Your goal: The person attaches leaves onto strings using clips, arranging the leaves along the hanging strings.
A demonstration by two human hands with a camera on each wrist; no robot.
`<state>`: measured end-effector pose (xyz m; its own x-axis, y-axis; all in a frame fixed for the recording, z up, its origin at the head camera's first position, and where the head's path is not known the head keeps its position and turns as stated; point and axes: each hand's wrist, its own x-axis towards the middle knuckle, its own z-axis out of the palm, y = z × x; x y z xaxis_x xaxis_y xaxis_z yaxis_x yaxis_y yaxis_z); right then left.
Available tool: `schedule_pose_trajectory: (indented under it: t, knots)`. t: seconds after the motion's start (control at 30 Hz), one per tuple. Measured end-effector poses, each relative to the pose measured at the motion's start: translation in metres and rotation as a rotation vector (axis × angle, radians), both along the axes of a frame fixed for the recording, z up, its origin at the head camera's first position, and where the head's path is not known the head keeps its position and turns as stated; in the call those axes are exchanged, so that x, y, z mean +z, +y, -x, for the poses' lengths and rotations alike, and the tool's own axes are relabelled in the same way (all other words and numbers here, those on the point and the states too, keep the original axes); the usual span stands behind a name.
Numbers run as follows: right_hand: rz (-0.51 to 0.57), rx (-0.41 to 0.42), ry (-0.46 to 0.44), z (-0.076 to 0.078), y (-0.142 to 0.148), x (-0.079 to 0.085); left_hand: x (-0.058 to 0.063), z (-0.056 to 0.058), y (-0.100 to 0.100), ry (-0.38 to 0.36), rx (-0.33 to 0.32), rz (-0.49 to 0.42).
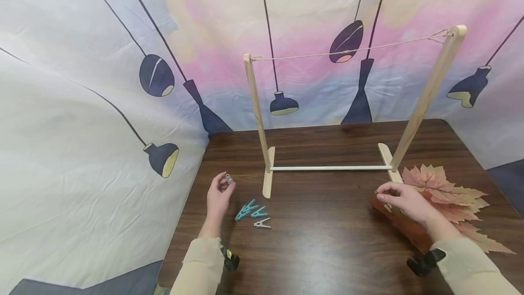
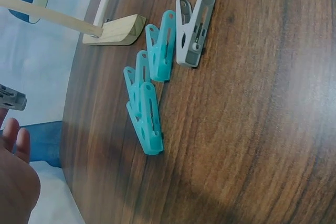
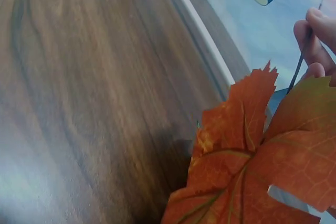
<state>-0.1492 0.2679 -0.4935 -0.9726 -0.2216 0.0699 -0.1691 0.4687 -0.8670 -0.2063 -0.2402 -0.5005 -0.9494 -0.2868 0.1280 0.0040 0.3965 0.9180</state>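
Observation:
My left hand (image 1: 219,197) pinches a grey clothespin (image 1: 229,178) above the table's left side; the left wrist view shows that clothespin (image 2: 11,98) at its edge. Just right of this hand lie several teal clothespins (image 2: 152,124) and one grey clothespin (image 2: 195,27). My right hand (image 1: 403,199) pinches the thin stem (image 3: 299,66) of an orange-red artificial leaf (image 3: 231,166), which hangs below the fingers. More faded orange leaves (image 1: 440,185) lie on the table beside and partly under the right hand.
A wooden frame (image 1: 427,90) stands on the table (image 1: 319,240), with a string (image 1: 303,56) tied between its post tops and a white rod (image 1: 331,168) joining its feet. Behind it hangs a cloth (image 1: 229,22) printed with lamps.

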Motion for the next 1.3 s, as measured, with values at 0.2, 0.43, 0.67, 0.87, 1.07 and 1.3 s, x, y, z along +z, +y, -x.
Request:
schedule_pose_trajectory:
  t: [0.2, 0.43, 0.67, 0.87, 1.07, 1.3]
  knots:
    - [0.079, -0.028, 0.071, 0.005, -0.005, 0.004, 0.006, 0.0, 0.003, 0.004, -0.016, -0.024]
    - [0.223, -0.02, 0.105, 0.01, -0.008, 0.004, 0.014, 0.004, 0.01, 0.032, -0.025, -0.144]
    - [0.322, -0.03, 0.082, 0.012, -0.013, 0.013, 0.026, 0.011, 0.017, 0.045, -0.044, -0.15]
    - [0.457, -0.005, 0.111, 0.017, -0.019, 0.019, 0.035, 0.016, 0.02, 0.062, -0.044, -0.171]
    - [0.639, -0.073, 0.117, 0.017, -0.023, 0.022, 0.05, 0.024, 0.025, 0.099, -0.066, -0.186]
    - [0.669, -0.146, 0.156, 0.019, -0.03, 0.028, 0.086, 0.022, 0.035, 0.112, -0.081, -0.198]
